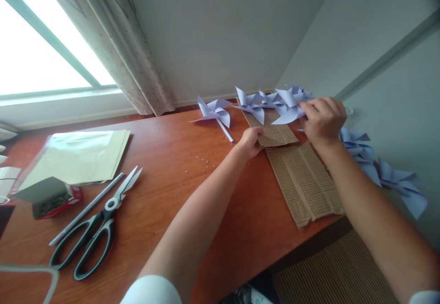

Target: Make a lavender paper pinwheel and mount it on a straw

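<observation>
My left hand grips the near left edge of a smaller piece of corrugated cardboard. Above that piece, my right hand is closed on the edge of a pale lilac paper pinwheel; its fingertips are partly hidden. More paper pinwheels stand at the far end of the cardboard. A larger corrugated cardboard piece lies on the table between my forearms. Left of my hands rests a separate pinwheel with a white paper stick.
Scissors lie slightly apart-bladed beside a rolled paper stick. Behind them are an open small box and a stack of paper in plastic. Further pinwheels sit beyond my right forearm. A wall borders the wooden table.
</observation>
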A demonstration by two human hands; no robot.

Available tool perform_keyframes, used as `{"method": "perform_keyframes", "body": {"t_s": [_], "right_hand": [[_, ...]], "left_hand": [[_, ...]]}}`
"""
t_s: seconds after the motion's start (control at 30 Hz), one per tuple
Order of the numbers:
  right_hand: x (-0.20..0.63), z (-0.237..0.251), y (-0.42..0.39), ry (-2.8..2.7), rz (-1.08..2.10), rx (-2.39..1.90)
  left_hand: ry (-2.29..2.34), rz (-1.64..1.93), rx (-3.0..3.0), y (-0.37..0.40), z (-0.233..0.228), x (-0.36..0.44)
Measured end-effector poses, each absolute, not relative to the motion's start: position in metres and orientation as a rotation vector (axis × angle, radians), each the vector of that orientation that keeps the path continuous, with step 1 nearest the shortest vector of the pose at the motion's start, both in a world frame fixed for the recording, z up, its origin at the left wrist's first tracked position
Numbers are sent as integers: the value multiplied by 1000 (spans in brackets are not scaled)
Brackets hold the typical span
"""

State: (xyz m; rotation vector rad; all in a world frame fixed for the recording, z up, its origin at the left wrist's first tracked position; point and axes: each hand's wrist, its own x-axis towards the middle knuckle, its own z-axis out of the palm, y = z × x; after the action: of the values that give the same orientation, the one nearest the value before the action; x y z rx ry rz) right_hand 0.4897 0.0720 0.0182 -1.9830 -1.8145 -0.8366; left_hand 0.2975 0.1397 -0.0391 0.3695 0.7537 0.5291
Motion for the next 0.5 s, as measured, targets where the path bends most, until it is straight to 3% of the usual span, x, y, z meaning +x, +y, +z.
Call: {"method": "perform_keyframes", "body": {"t_s": [0.27, 0.5], "right_hand": [[488, 4, 83, -2137, -905, -1990], [494, 11, 95, -2233, -604, -2051]], "left_hand": [[653, 522, 360, 138, -32, 292], [606, 502, 351, 140, -27, 286]]}}
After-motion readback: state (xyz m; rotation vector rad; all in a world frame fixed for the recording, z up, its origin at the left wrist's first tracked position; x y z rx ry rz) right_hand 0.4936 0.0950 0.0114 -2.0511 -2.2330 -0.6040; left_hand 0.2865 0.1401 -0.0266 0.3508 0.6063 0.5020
